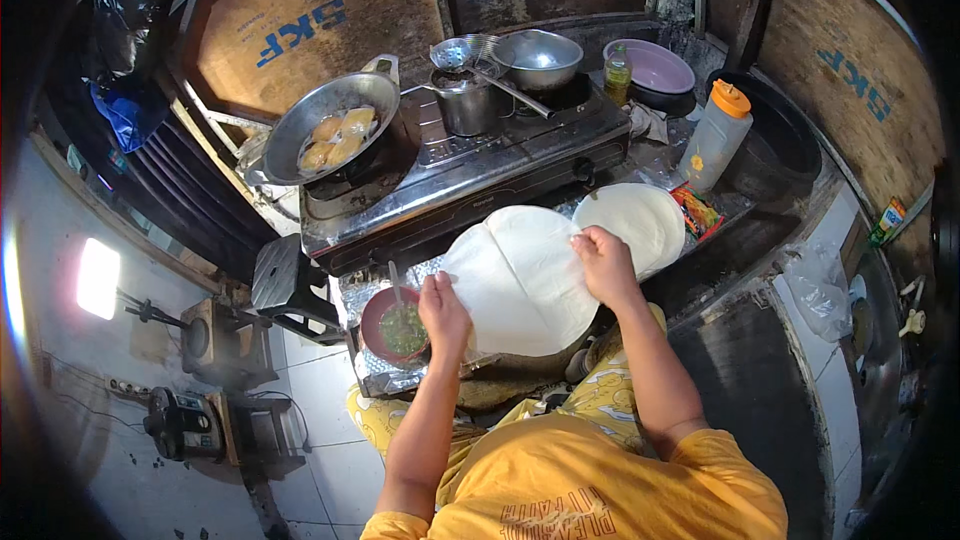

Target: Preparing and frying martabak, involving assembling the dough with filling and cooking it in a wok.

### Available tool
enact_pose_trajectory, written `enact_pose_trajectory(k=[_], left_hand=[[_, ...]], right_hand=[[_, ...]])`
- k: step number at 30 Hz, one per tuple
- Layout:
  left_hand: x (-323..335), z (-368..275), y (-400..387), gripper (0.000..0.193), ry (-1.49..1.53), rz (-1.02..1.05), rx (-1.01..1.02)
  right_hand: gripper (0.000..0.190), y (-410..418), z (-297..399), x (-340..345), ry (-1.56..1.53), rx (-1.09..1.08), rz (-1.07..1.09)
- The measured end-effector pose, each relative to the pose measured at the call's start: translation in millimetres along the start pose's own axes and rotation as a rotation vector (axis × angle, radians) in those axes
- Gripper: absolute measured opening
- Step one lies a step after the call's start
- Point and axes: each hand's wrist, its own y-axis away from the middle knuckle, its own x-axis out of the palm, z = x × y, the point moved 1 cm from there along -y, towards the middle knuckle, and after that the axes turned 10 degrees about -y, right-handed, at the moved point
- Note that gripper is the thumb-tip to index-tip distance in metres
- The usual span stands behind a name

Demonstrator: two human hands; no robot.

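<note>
A round white dough wrapper point(517, 285) with a crease down its middle is stretched between both hands. My left hand point(444, 311) pinches its left edge, thumb up, beside a reddish-brown bowl point(370, 322) of chopped green filling with a spoon in it. At the right edge, my right hand point(606, 262) grips the same sheet. Behind that hand lies a stack of round wrappers point(634, 225). Folded, golden parcels point(339, 138) sit in a metal wok point(282, 146) on the left burner.
A gas stove point(480, 191) holds a pot point(466, 109) with a skimmer point(510, 90) across it and a metal bowl point(540, 60). An orange-lidded bottle point(716, 139), an oil bottle point(617, 79) and a pink basin point(652, 66) stand at right. A black stool point(289, 281) is at left.
</note>
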Motion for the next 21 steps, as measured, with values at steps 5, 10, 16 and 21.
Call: enact_pose_trajectory(k=[5, 10, 16, 21], left_hand=[[-15, 9, -24, 0.031, 0.208, 0.106, -0.129], [-37, -13, -46, 0.028, 0.148, 0.188, -0.130], [-73, -18, -84, 0.030, 0.150, 0.074, -0.012], [-96, -50, -86, 0.030, 0.205, 0.228, 0.047]], right_hand=[[0.020, -16, -13, -32, 0.002, -0.054, -0.054], [0.022, -28, -21, -76, -0.040, -0.049, -0.128], [0.023, -40, -11, -149, -0.023, -0.124, -0.333], [0.022, -39, 37, -179, 0.417, -0.208, -0.394]])
